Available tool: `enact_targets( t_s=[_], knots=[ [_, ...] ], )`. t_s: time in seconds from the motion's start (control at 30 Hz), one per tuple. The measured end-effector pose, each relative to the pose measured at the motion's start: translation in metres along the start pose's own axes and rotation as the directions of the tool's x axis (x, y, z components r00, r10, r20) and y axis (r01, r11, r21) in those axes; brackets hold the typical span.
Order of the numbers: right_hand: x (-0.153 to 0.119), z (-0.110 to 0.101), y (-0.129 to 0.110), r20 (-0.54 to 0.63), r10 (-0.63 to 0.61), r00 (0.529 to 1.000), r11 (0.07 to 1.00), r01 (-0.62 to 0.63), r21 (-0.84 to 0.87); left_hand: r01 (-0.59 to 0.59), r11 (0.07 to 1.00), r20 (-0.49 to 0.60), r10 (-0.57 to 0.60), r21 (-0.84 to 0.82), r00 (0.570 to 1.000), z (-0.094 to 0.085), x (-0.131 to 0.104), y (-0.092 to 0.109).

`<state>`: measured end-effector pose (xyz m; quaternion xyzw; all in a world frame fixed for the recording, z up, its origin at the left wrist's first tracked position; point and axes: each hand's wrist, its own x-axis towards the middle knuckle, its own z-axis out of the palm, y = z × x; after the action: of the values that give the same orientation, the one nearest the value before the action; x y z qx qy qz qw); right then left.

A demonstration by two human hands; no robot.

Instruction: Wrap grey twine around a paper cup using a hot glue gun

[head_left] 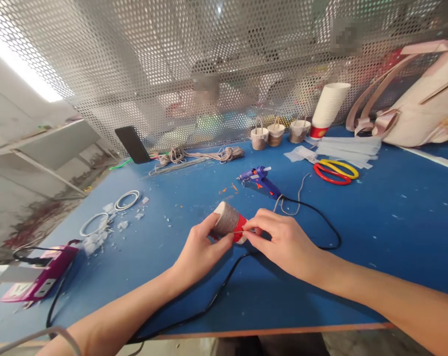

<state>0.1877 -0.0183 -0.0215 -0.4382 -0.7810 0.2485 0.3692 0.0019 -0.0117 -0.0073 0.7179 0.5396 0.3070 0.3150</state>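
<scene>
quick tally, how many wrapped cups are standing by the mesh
3, in a row: the left cup, the middle cup and the right cup, which is next to the stack. Another could be hidden behind them.

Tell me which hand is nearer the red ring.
Right. The right hand is at the cup's red end, nearer-side and left of the ring; the left hand grips the cup farther left.

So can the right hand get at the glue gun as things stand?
Probably yes: the glue gun lies just beyond the right hand with bare blue tabletop between, though that hand is busy at the cup.
</scene>
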Motion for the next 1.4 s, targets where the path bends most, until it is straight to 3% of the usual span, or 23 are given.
enact_targets(
  t_s=[0.13, 0.4, 0.8, 1.07, 1.4],
  knots=[
    [-0.002, -0.001, 0.001, -0.013, -0.21, 0.978, 0.953, 0.202, -0.224, 0.137, 0.976, 0.123, -0.117, -0.171, 0.986, 0.001, 0.0, 0.004],
    [0.004, 0.001, 0.005, -0.112, -0.364, 0.925, 0.897, 0.316, -0.309, 0.219, 0.951, 0.197, -0.177, -0.216, 0.964, 0.0, -0.004, 0.014],
    [0.002, 0.003, 0.007, -0.171, -0.354, 0.92, 0.915, 0.301, -0.269, 0.188, 0.939, 0.217, -0.127, -0.289, 0.968, 0.0, -0.006, 0.012],
    [0.002, 0.002, 0.007, -0.161, -0.324, 0.932, 0.929, 0.282, -0.238, 0.164, 0.951, 0.165, -0.123, -0.263, 0.979, 0.0, -0.006, 0.014],
    [0.001, 0.001, 0.008, -0.163, -0.31, 0.937, 0.935, 0.268, -0.233, 0.183, 0.942, 0.175, -0.137, -0.281, 0.975, -0.001, -0.006, 0.006]
  ],
)
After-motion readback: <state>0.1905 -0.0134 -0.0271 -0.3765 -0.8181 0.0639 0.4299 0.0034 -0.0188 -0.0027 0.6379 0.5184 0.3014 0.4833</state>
